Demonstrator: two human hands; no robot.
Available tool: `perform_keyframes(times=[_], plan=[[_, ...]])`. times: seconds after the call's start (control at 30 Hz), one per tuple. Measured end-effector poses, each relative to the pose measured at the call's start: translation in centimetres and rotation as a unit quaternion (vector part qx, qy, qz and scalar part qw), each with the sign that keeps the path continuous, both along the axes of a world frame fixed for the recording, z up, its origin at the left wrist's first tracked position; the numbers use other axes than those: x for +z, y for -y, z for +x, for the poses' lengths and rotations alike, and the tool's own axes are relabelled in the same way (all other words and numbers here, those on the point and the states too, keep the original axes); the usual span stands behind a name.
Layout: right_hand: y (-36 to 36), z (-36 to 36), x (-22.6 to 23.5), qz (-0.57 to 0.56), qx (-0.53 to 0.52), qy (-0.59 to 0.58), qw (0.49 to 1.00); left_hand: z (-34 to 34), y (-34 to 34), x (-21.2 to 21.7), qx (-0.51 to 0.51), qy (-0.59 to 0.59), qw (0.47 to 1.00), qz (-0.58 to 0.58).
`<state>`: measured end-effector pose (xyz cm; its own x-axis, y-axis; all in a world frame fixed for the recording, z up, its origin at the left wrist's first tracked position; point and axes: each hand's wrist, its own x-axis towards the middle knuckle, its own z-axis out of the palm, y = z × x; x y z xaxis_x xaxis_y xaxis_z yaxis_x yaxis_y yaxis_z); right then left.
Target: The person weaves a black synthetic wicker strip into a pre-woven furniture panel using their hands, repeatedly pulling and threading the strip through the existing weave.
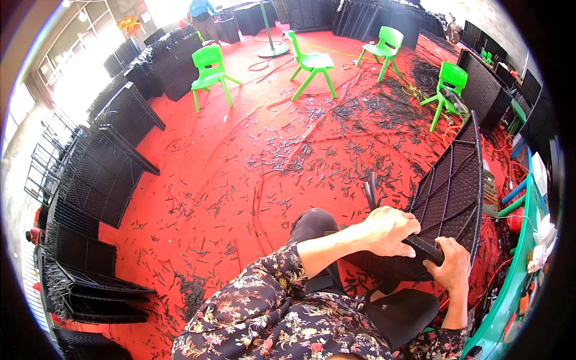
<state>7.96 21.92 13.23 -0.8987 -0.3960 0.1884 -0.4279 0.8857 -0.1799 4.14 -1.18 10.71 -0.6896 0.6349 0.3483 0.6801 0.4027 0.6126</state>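
Between my hands runs a thick black bar (427,248) at the near part of a black woven panel (449,180). Whether the bar belongs to the panel's frame or lies against it, I cannot tell. My left hand (390,231) is closed over the bar's left end, thumb side down. At its right end my right hand (453,263) grips it, with thumb and fingers wrapped around. The panel leans upright in front of my knees, with thin rods crossing its face. Loose black strips (371,192) stick up just beyond my left hand.
Black offcuts (384,114) litter the red floor (198,162). Stacked black woven panels (99,177) line the left side. Several green chairs (312,61) stand ahead, near a pole with a round base (273,51). A green table (510,294) with tools borders my right. A person (204,18) stands far back.
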Motion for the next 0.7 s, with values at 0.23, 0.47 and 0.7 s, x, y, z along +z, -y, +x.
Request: perform_keyframes(times=[0.23, 0.47, 0.7], plan=[[0.0, 0.3, -0.2, -0.002, -0.002, -0.008, 1.0, 0.2, 0.0, -0.1, 0.001, -0.001, 1.0, 0.0], [-0.7, -0.1, -1.0, 0.004, -0.003, 0.002, 1.0, -0.1, 0.0, 0.4, 0.009, -0.001, 1.0, 0.005], [-1.6, -1.3, -0.9, 0.018, 0.047, -0.012, 0.999, -2.7, -0.5, 0.2, 0.022, 0.207, 0.954, 0.215]])
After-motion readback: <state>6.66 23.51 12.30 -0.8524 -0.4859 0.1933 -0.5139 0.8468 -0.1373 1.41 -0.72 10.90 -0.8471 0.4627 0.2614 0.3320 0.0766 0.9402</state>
